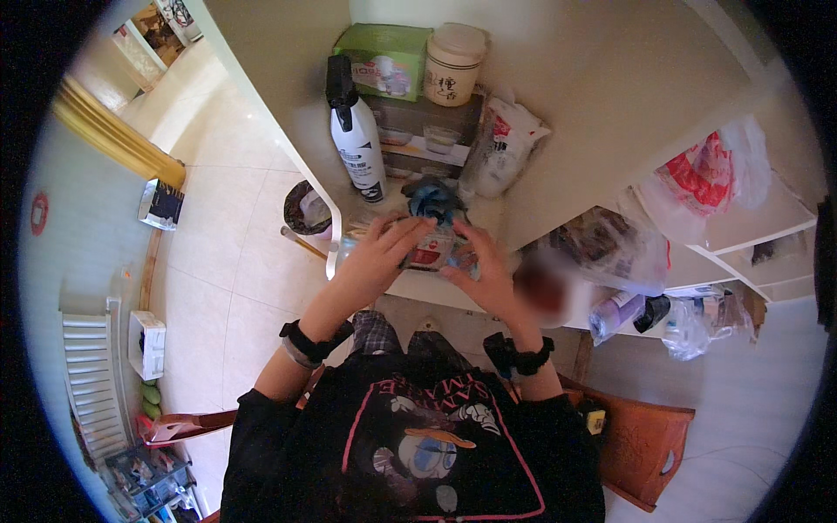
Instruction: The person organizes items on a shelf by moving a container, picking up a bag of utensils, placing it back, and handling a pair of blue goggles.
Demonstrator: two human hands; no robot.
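Brackets a small red-and-white packet (429, 253) between left hand (388, 251) and right hand (485, 268), at the front part of the white shelf (433, 287), probably for easy reach and a straight look down. Bends the left fingers (417, 229) over its upper left side; sets the right fingers (473, 237) along the other side, thumb spread toward the lower corner, likely to stop any sliding. Shows neither hand clenched, yet cannot tell whether gripping firmly or merely resting there (hard to judge, with so much wrap crowding in). Meets, just beyond the packet, a crumpled dark-blue bundle (433, 199), right by the left fingertips. Includes, farther back at left, a black-topped white bottle (357, 152), standing near the open side, perhaps for quick taking. Uses a dark box (401, 119) at the back as a base, apparently bearing a green box (379, 59) and a cream canister (455, 68), seemingly stacked to save room. Tucks a clear-and-white bag (506, 148) beside it, perhaps against slumping. Takes in, outside, a lined bin (309, 209) to the left and plastic bags (702, 174) to the right.
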